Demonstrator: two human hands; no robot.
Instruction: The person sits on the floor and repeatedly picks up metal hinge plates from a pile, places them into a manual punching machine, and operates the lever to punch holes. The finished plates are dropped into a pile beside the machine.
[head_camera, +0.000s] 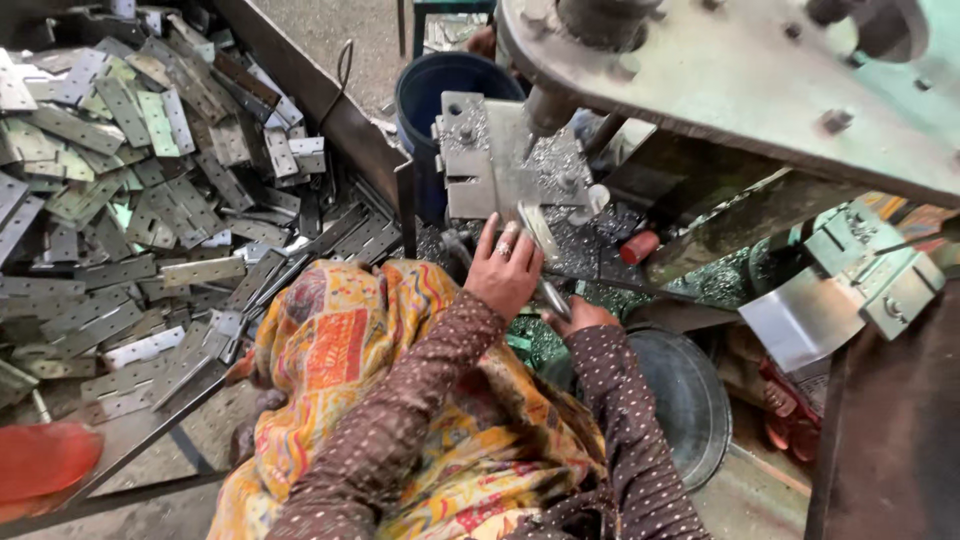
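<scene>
a pale, flat metal hinge strip (541, 232) stands on the press bed just below the grey steel die block (500, 160), its long axis running roughly away from the person, tilted a little to the right. the left hand (505, 268) is the nearer one — it lies right against the strip's near end, ring on one finger, with its fingers (492, 240) curled up toward the block; whether they pinch the strip or only steady it cannot be told from here. the right hand (578, 316) sits lower and just behind, its fingers closed around a thin shiny metal piece (553, 297) that pokes out toward the left hand.

both forearms wear brown dotted sleeves, and a yellow and orange patterned cloth (340, 340) covers the lap beneath them. metal shavings litter the bed around the die block, and a small red cylinder (638, 247) lies to the right of the strip. behind the block stands a dark blue plastic bucket (440, 90). to the left, well apart, a big heap of flat perforated hinge plates (140, 200) fills a tray — a round dark metal pan (690, 400) rests to the right of the person's arm.
</scene>
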